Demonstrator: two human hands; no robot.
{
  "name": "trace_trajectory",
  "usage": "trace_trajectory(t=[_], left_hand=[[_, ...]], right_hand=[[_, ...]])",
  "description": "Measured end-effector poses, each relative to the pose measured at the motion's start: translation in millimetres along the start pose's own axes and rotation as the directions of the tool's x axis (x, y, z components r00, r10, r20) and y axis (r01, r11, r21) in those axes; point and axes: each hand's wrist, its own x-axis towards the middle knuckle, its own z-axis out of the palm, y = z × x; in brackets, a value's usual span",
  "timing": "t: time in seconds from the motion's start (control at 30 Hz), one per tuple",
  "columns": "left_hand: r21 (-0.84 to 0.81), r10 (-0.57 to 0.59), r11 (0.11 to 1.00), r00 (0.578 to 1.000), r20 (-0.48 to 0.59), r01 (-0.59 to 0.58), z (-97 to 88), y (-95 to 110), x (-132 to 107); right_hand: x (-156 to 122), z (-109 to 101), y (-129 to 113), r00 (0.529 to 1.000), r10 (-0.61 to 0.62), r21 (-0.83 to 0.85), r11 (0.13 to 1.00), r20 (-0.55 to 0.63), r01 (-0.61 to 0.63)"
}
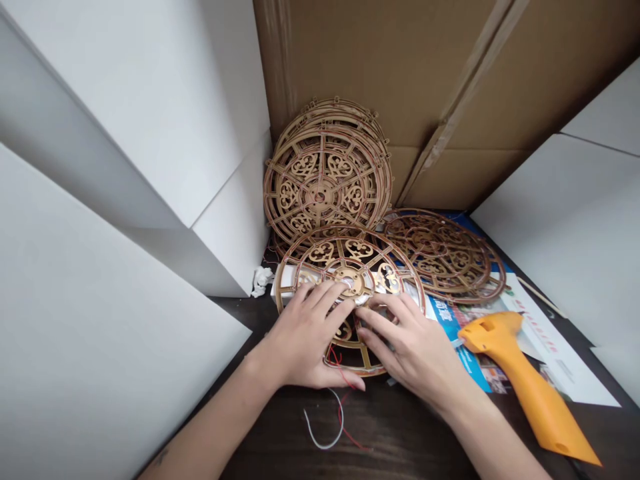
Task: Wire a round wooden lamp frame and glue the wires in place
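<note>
Overall, I see tall white foam boards (pixel 100 300) flanking a brown corrugated cardboard sheet (pixel 400 67), above a dark wooden tabletop (pixel 400 433). Among the round laser-cut wooden discs, at least three form a leaning stack (pixel 325 173) against the cardboard, one flat disc (pixel 440 257) lies to the right, and one front disc (pixel 320 252) sits under both hands, before the stack. I judge each light and stiff but brittle at its slender spokes; I would hold the rim or solid hub. My view shows the left hand (pixel 305 333) and right hand (pixel 415 350) at that hub, fingers curled; I cannot tell whether either grips. Nearby lie one orange plastic glue gun (pixel 530 387), one blue printed leaflet (pixel 453 327), one white wire (pixel 320 427) and one red wire (pixel 345 380).
</note>
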Motion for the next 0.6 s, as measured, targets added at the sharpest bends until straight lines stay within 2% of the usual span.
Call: trace_trajectory(t=[0.17,0.43,0.6], left_hand=[[-0.015,-0.008,1.0,1.0,0.01,0.008,-1.5,0,0],[-0.023,-0.011,1.0,1.0,0.019,0.012,-2.5,1,-2],[-0.031,0.005,1.0,1.0,0.017,-0.005,-3.3,0,-3]], right_hand=[[-3,2,-1,0.995,0.055,0.094,0.994,-0.087,-0.047],[-2,2,-11,0.979,0.066,-0.001,0.998,-0.193,-0.068],[2,3,-14,0.983,0.044,0.032,0.999,-0.177,-0.039]])
